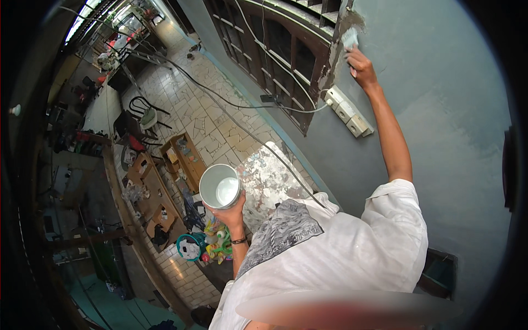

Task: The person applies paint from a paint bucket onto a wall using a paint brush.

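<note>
My right hand (361,68) is raised at the upper right, fingers closed round the handle of a paintbrush (350,38). The pale bristles touch or nearly touch the grey-blue wall (434,82) beside a rough bare strip (336,52) along the window frame. Lower down, my left hand (233,213) grips a round white paint bucket (205,192) from below and the side. White paint (227,190) lies in its bottom. The fingers under the bucket are partly hidden by it.
White sockets (349,113) jut from the wall below my right arm. A loose cable (231,107) crosses the view. Beneath me is a paint-spattered board or tabletop (269,176). A wooden drawer box (187,159), a teal basket (191,247) and chairs (146,118) stand on the left.
</note>
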`<state>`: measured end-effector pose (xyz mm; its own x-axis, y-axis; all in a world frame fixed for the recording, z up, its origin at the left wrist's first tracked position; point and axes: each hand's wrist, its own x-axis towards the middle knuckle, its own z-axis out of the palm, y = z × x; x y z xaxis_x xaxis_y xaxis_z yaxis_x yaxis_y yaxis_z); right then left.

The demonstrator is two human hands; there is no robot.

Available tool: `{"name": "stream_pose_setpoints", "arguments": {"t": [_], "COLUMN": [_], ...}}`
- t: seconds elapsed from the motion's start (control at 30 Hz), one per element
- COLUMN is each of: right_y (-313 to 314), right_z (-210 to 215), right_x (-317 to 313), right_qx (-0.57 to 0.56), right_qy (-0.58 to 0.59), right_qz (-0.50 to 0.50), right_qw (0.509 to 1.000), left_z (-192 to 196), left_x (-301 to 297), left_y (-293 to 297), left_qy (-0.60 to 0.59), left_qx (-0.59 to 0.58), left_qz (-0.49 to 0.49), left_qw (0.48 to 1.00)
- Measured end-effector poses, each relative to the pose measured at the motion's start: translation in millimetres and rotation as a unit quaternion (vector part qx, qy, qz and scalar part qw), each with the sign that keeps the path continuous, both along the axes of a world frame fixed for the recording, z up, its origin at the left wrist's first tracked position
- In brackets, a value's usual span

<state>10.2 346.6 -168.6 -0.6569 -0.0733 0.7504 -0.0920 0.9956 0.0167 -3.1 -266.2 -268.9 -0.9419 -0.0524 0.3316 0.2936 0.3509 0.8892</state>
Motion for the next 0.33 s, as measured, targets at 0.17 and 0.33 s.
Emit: {"name": "stream_pose_setpoints", "arguments": {"t": [0.17, 0.33], "right_y": [11.2, 39.4], "right_z": [-52.3, -159.8], "right_x": [-4.6, -10.2], "right_qx": [0.057, 0.073], "right_qy": [0.008, -0.063], "right_qz": [-0.046, -0.083], "right_qw": [0.997, 0.992], "left_z": [7.6, 14.2], "left_x": [0.0, -2.9], "left_y": [7.4, 14.9], "left_qy": [-0.016, -0.011], "left_qx": [-0.013, -0.014], "left_qz": [-0.018, -0.039], "left_qw": [1.0, 0.999]}}
